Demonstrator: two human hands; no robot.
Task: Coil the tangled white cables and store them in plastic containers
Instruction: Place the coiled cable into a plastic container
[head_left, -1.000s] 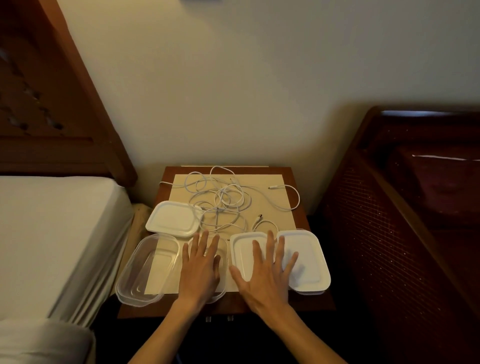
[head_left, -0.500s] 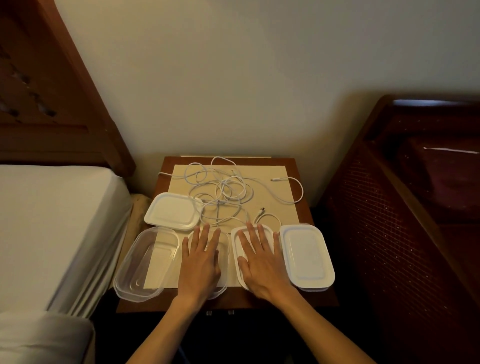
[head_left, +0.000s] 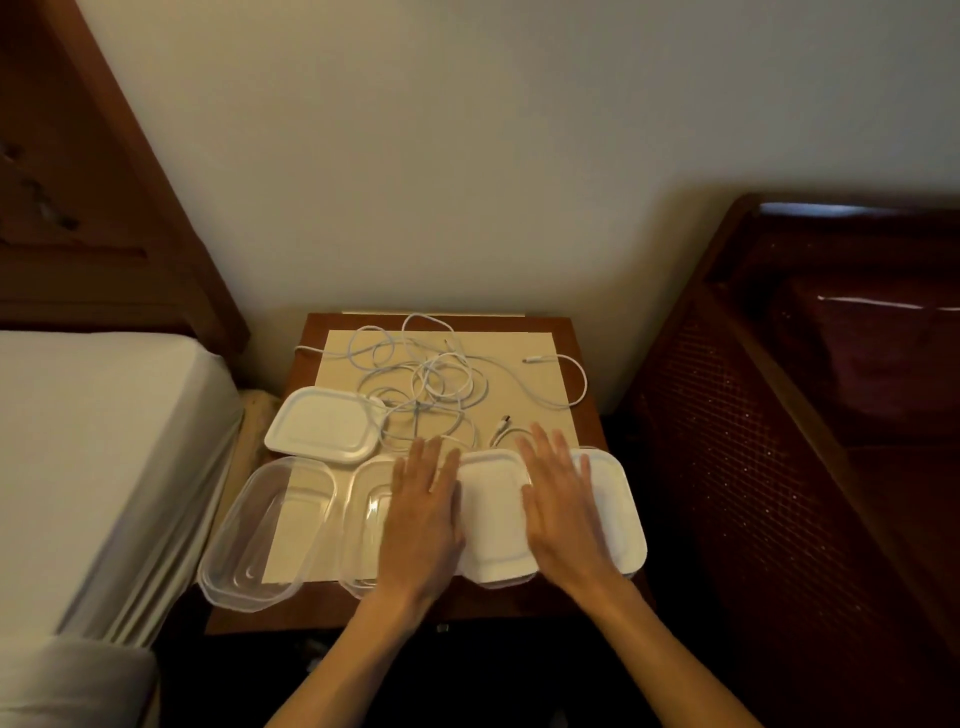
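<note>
- Plainly nothing is coiled yet: the white cables (head_left: 436, 382) lie in one loose tangle on the far half of the bench (head_left: 584, 332), on a pale mat (head_left: 540, 384)
- Nearer than the tangle stand two open clear containers, the left container (head_left: 260, 540) and the middle container (head_left: 366, 519), both with nothing in them
- A loose lid (head_left: 324, 423) lies just left of the tangle, touching its edge
- Nearer than the tangle and to its right sit two more white lids, the centre lid (head_left: 491, 514) and the right lid (head_left: 615, 509); whether containers sit under them I cannot tell
- Left hand (head_left: 423, 512) lies flat, fingers straight, over the middle container, grip holding nothing
- Right hand (head_left: 563, 512) lies flat across the two near lids, grip likewise slack
- Left to do, by my reckoning: all of it, untangling, coiling, storing, lidding
</note>
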